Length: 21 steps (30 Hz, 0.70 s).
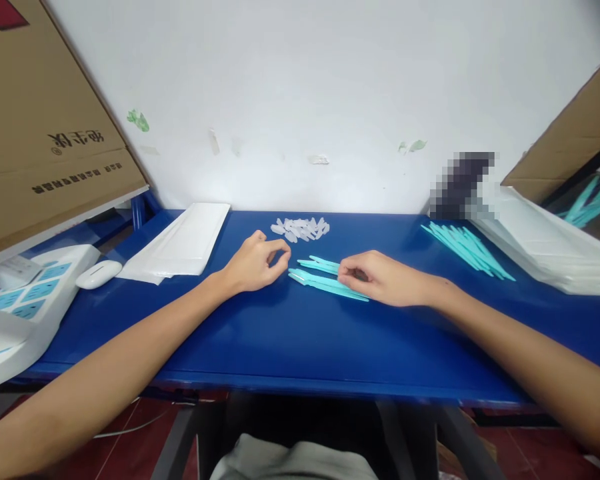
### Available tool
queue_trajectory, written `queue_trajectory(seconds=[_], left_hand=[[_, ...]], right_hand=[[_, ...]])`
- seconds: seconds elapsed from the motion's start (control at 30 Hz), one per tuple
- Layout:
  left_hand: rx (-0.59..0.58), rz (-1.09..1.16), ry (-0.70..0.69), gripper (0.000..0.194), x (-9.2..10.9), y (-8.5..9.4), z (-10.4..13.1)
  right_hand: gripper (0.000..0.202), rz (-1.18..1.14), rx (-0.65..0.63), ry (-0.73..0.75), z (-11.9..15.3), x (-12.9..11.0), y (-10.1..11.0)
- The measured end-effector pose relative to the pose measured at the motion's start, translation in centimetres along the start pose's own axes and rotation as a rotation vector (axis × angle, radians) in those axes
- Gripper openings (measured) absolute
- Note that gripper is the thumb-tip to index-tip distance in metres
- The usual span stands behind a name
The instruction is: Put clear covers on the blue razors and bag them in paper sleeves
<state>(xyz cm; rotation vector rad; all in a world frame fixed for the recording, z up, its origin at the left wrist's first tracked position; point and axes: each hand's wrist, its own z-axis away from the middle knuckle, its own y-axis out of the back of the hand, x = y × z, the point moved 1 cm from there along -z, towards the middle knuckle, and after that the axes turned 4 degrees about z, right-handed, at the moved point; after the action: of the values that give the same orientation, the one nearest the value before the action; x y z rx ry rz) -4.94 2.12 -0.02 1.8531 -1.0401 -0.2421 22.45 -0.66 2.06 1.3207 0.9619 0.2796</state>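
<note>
My left hand (261,262) is closed in a pinch just above the blue table, thumb and index fingertips together. Whatever may be between those fingertips is too small to make out. My right hand (377,277) is also closed in a pinch, its fingertips at the handle of a turquoise eyebrow razor (325,283). This razor's head points left, toward my left hand, and part of its handle is hidden. Other turquoise eyebrow razors (316,265) lie just behind it, partly covered by my right fingers. Beyond both hands is a loose pile of small translucent caps (300,229).
More turquoise razors (467,248) lie at the right, beside stacked clear-white packaging (545,233). White sleeves (180,243) rest at the left, near a white oval case (99,274) and a power strip (45,293). A cardboard box (45,100) stands at upper left; a white wall (290,87) backs the table.
</note>
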Motion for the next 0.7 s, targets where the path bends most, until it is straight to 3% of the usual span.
queue_trajectory(seconds=[0.1, 0.3, 0.47, 0.7], left_hand=[[0.014, 0.044, -0.041, 0.023, 1.3, 0.2, 0.0], [-0.201, 0.027, -0.197, 0.026, 2.2, 0.4, 0.3], [-0.24, -0.036, -0.29, 0.029, 2.5, -0.4, 0.5], [-0.276, -0.027, -0.275, 0.027, 2.4, -1.0, 0.6]], right_hand=[[0.03, 0.109, -0.006, -0.008, -0.1, 0.1, -0.2], [0.024, 0.205, 0.132, -0.05, -0.1, 0.3, -0.3], [0.024, 0.163, 0.067, 0.024, -0.1, 0.2, -0.6], [0.027, 0.219, 0.064, 0.08, -0.2, 0.3, -0.9]])
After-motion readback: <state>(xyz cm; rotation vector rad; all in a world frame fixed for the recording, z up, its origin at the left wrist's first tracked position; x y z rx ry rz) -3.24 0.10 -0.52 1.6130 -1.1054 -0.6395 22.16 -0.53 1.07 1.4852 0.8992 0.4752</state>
